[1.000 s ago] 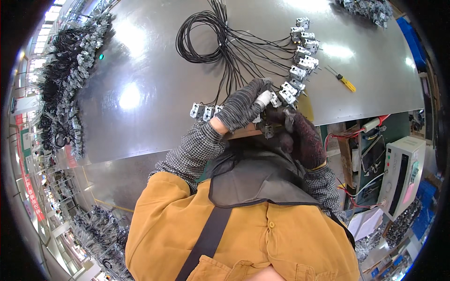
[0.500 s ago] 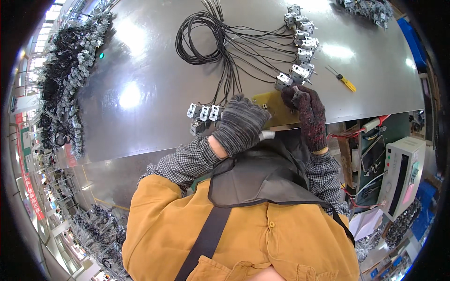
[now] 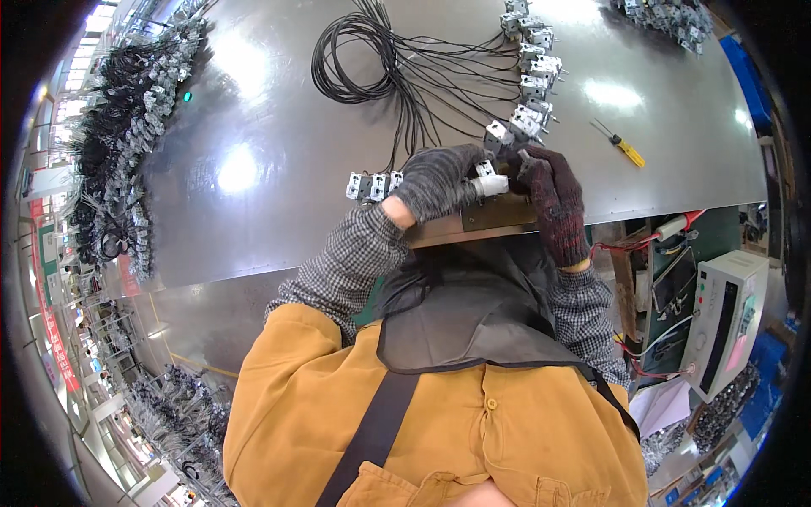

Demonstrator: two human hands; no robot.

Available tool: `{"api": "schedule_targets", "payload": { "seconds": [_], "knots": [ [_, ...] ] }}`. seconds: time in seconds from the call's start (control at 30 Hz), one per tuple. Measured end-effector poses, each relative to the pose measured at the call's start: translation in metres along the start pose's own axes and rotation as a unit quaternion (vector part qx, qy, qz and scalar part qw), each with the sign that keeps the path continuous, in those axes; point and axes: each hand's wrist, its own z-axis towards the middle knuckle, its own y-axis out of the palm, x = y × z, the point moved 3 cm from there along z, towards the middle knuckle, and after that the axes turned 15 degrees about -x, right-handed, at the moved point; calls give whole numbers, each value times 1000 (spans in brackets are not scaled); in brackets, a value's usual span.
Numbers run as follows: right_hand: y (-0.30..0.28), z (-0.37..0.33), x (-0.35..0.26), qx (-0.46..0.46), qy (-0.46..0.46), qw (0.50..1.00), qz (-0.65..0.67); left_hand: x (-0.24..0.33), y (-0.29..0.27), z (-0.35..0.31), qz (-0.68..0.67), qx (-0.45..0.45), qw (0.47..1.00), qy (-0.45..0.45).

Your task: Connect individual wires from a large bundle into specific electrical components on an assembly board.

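My left hand (image 3: 443,182), in a grey striped knit glove with a white-covered thumb, is closed on a small silver metal box (image 3: 486,169). My right hand (image 3: 553,198), in a dark red-black glove, has its fingers pinched together beside it; what they hold is hidden. Below the hands, a brass-coloured plate (image 3: 498,213) lies at the table's near edge, partly covered by them. Several similar metal boxes (image 3: 534,84) run in a column beyond my right hand, wired to a coil of black cables (image 3: 393,72). More boxes (image 3: 359,186) stand left of my left hand.
A yellow-handled screwdriver (image 3: 627,152) lies on the metal table (image 3: 262,220) at right. Heaps of cabled parts line the left edge (image 3: 127,144) and far right corner (image 3: 667,21). A white instrument box (image 3: 728,321) with red leads stands at lower right.
My left hand has moved up and right, and a metal box now shows at its fingertips. The cabled boxes have shifted slightly. My right hand stays in nearly the same place.
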Motion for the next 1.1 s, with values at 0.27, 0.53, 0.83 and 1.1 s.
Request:
{"api": "schedule_targets", "payload": {
  "seconds": [0.27, 0.53, 0.83, 1.1],
  "knots": [
    [6, -52, -12, -57, 42, 997, -11, 6, 1, 1, 12, -58, 997, -45],
    [34, -46, -18, -8, -64, 972, -228, 7, 5, 0, -11, -7, 999, -38],
    [67, -92, 49, -53, 238, 876, 416, 20, 6, -6, 112, 46, 992, 30],
    [41, -74, 13, -89, 127, 963, 222, 20, 14, -14, 201, 100, 974, 31]
  ]
}}
